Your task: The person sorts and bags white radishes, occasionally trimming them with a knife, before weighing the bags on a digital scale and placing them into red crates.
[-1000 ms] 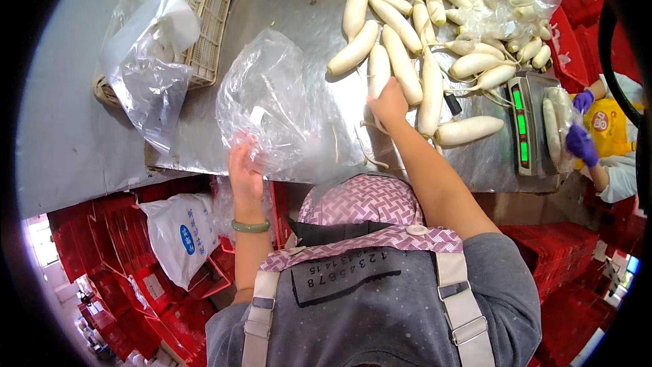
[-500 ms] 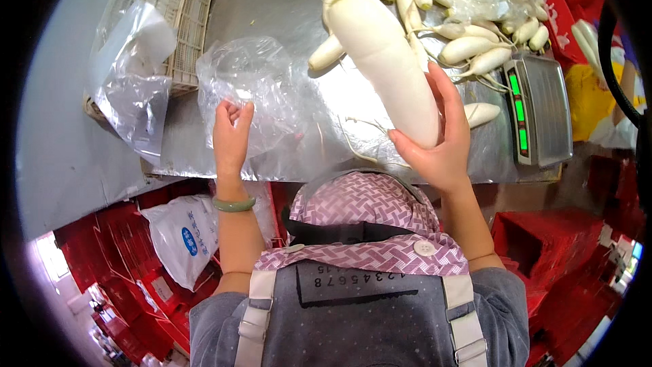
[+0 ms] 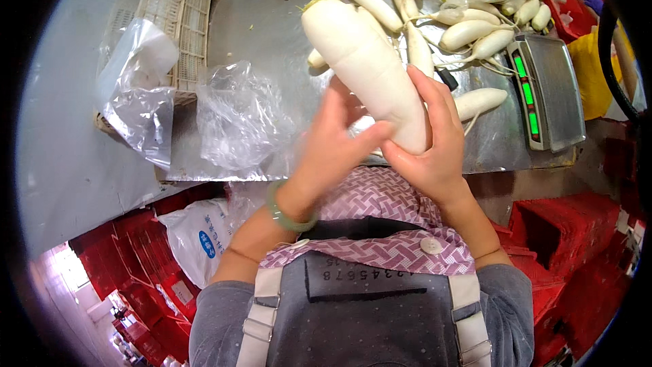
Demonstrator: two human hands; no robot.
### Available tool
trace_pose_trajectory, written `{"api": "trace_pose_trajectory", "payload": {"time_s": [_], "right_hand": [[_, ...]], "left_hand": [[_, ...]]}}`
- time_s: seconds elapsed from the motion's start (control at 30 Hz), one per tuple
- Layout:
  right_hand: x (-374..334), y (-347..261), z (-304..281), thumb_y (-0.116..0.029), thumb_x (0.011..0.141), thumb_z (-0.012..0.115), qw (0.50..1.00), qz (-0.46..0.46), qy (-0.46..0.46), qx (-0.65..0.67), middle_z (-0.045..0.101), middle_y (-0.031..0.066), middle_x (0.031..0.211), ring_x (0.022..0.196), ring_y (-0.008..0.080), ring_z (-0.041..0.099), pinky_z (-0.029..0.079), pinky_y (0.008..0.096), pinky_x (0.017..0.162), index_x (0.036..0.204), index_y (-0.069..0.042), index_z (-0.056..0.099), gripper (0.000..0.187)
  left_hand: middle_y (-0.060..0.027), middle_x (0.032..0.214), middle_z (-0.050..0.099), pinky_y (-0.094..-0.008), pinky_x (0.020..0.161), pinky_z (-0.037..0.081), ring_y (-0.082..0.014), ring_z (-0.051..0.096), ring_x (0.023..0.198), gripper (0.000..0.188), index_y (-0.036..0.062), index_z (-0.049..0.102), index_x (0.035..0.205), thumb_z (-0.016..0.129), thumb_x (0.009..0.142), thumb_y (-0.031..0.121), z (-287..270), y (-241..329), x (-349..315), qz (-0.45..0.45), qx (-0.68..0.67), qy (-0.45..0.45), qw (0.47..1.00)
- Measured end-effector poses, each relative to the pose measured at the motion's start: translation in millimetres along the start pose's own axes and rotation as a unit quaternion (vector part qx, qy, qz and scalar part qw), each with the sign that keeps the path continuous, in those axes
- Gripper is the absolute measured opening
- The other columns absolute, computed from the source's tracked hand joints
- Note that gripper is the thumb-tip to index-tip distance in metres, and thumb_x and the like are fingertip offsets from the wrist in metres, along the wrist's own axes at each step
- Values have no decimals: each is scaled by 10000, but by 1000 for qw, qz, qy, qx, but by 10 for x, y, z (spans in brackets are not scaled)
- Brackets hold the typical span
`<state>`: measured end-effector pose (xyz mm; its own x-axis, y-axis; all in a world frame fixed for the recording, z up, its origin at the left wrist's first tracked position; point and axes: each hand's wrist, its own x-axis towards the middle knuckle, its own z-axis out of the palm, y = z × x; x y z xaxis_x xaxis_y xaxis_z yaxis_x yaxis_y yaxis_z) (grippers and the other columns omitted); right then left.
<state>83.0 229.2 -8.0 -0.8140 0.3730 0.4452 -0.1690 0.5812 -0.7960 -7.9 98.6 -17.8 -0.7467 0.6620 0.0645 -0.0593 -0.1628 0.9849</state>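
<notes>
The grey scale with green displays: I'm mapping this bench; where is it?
In the head view, the scale sits at the right end of the metal table, right of a long white radish.

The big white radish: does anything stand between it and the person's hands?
Nothing visible does. The right hand directly holds the big white radish by its near end; the left hand is at its side, though contact there is unclear.

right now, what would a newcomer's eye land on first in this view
The big radish at the centre, its lower end in the right hand, the left hand at its left side. Next, the other radishes heaped toward the upper right, then the scale at the right, its green display lit.
</notes>
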Motion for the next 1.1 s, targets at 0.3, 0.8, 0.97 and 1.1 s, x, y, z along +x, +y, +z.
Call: {"api": "trace_pose_trajectory", "payload": {"time_s": [0.3,0.8,0.97,1.1], "right_hand": [[-45,-11,175,-17,641,709,998,50,-23,-13,531,158,1183,1081,296,547,449,372,921,1306,-17,480,703],[-44,-87,-12,-229,698,818,825,295,-312,368,469,180,1342,1269,246,446,410,365,1001,1451,-22,280,948],[-165,-99,115,-144,681,805,988,152,-33,12,610,163,1136,982,300,632,496,371,824,1268,-60,493,670],[-229,-131,40,-90,640,812,992,65,46,-99,613,138,1053,948,317,623,506,373,771,1268,-88,502,700]], "left_hand": [[-129,1349,418,-384,1049,375,-222,446,1247,695,2,222,1417,647,876,107,23,-95,-52,-63,-152,-17,986],[-269,1454,341,-448,1113,319,-341,370,1352,1062,46,124,1502,811,726,275,-309,-21,-141,-44,-266,-146,952],[-184,1458,385,-412,1112,332,-276,401,1335,952,16,207,1476,789,763,259,-302,-161,40,-46,-183,-128,974],[-88,1307,545,-365,1029,407,-219,512,1215,569,18,442,1358,684,845,64,-156,-316,-28,-78,-257,-136,954]]}}
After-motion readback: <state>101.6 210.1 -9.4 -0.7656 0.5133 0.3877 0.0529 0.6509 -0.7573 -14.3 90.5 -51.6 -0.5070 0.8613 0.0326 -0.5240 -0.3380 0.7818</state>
